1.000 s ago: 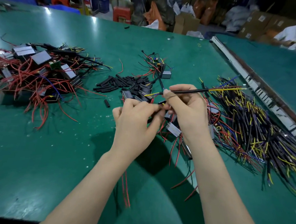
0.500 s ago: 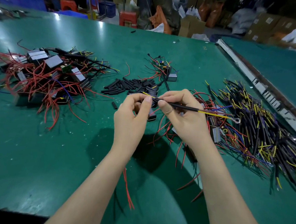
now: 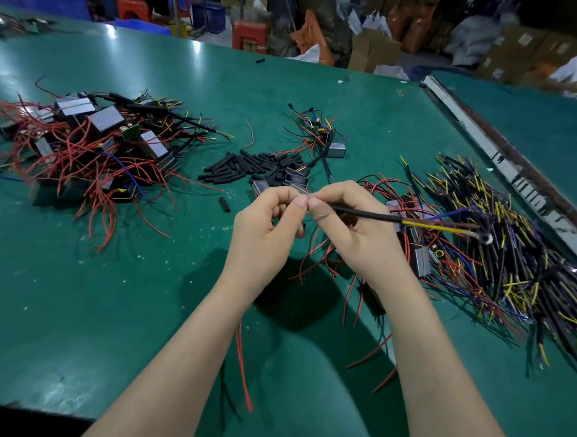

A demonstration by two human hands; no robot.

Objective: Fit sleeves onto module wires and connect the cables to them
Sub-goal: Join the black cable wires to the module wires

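Observation:
My right hand (image 3: 357,229) pinches the near end of a black cable (image 3: 375,216) that points right, with yellow, blue and brown leads and a ring terminal (image 3: 484,237) at its far end. My left hand (image 3: 266,230) meets it thumb to thumb and pinches a thin wire end at the joint; what it holds is mostly hidden by the fingers. Red module wires (image 3: 244,364) hang down below my left wrist. A heap of short black sleeves (image 3: 249,168) lies just beyond my hands.
A pile of modules with red wires (image 3: 82,145) sits at the left on the green table (image 3: 106,308). A big pile of black cables (image 3: 514,266) spreads at the right. One module (image 3: 335,149) lies behind the sleeves. A metal rail (image 3: 506,171) borders the right.
The cable in my right hand has swung from pointing up-right to level, pointing right. Both hands have drawn together, thumb tips now touching at the cable's near end.

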